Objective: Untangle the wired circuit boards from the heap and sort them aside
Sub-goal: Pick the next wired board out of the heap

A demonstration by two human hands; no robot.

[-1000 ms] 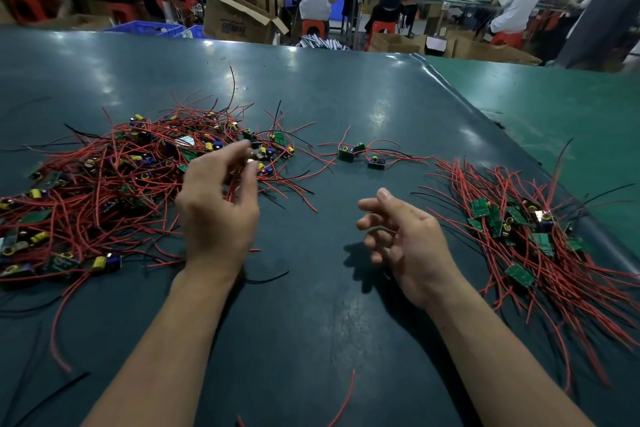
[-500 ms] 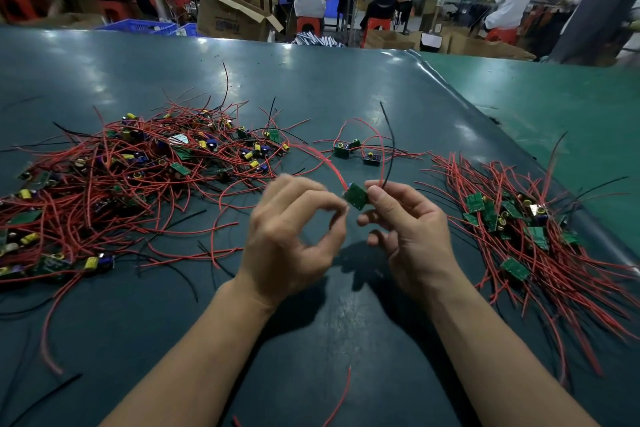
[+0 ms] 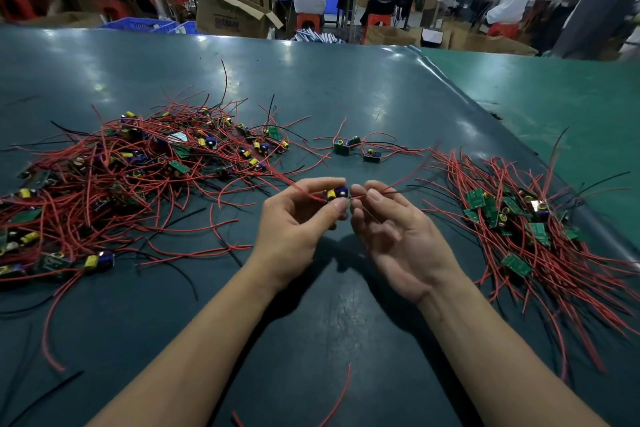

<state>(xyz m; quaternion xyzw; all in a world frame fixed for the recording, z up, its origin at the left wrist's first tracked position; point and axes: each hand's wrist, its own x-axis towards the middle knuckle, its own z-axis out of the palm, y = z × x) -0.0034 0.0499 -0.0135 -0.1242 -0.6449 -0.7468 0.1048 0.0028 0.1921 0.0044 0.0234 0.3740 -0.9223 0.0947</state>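
Observation:
A tangled heap (image 3: 114, 184) of small circuit boards with red and black wires covers the left of the dark green table (image 3: 346, 87). A sorted pile (image 3: 526, 229) of boards with wires laid roughly parallel lies at the right. My left hand (image 3: 294, 229) pinches one small circuit board (image 3: 336, 193), its yellow and blue parts showing, above the table's middle. Its red wire trails back left toward the heap. My right hand (image 3: 394, 236), palm up, pinches the board's thin wires just right of the board.
Two or three loose boards (image 3: 356, 149) with wires lie beyond my hands. Stray red wire pieces (image 3: 337, 399) lie near the front edge. A lighter green table (image 3: 554, 97) adjoins at the right. Seated people and cardboard boxes (image 3: 228, 14) fill the background.
My left hand came away from the heap with a board and met my right hand at the middle. The board has been turned so its yellow and blue parts show, and my right hand now pinches its wires.

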